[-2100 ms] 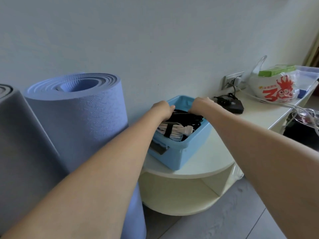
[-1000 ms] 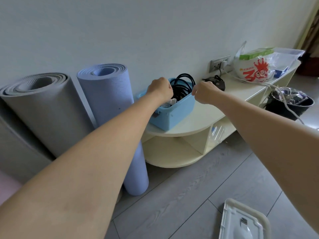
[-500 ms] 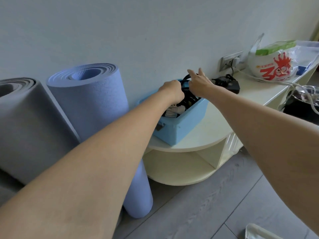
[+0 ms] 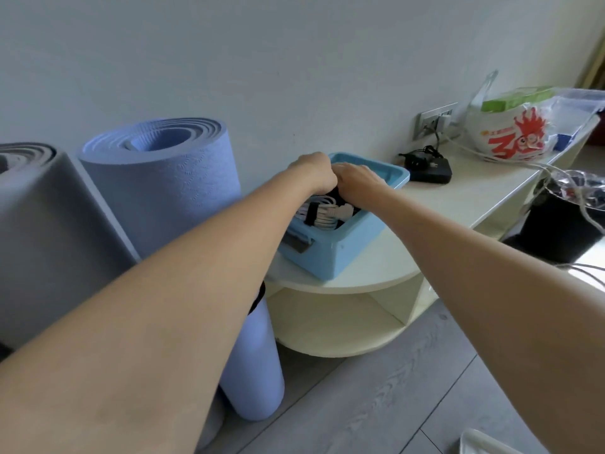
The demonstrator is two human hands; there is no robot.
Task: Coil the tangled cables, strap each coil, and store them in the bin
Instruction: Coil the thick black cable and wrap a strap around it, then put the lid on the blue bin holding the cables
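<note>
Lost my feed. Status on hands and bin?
Both hands down in blue bin, grip hidden. White strapped coil inside. Nothing blocking.

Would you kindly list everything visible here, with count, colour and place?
bin: one, light blue, on the rounded shelf end
white coil: one, black strap, inside the bin
black cable: count unclear, in the bin under the hands
shelf unit: one, cream, along the wall
mats: two rolled, blue and grey, standing left
black box: one, with adapter, on the shelf
printed bag: one, white and red, far right
left hand: in the bin
right hand: in the bin
</note>
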